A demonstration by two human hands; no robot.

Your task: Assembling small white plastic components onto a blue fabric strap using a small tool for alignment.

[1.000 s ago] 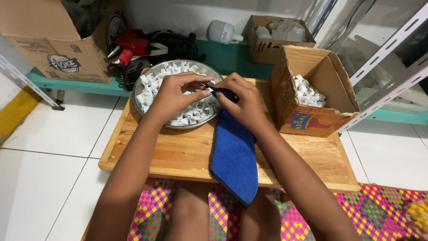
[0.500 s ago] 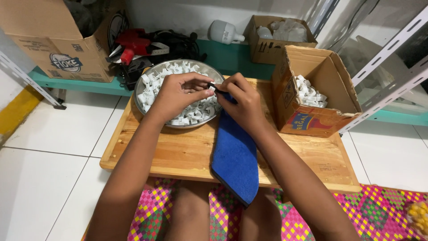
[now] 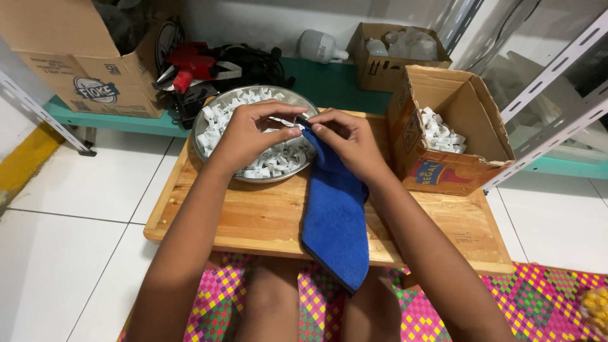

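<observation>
Mid-frame, our left hand (image 3: 250, 136) and right hand (image 3: 345, 142) pinch one small white clip (image 3: 286, 123) above the bowl (image 3: 209, 114), beside the brown box (image 3: 443, 171) with its red-and-blue label.

Single head-worn view, looking steeply down and forward from above the seated person's lap. The camera sits close to the work: both forearms enter from the lower edge and converge at the hands, left hand (image 3: 253, 130) and right hand (image 3: 345, 142), just above frame centre. The wooden counter (image 3: 253, 221) spans the middle band, its far edge toward the top of the frame. The woven mat (image 3: 443, 304) and the person's knees fill the bottom edge; white floor tiles (image 3: 63, 228) occupy the left. The upper frame reaches a green shelf (image 3: 329, 82) and wall base. No second view is present to share the scene.
</observation>
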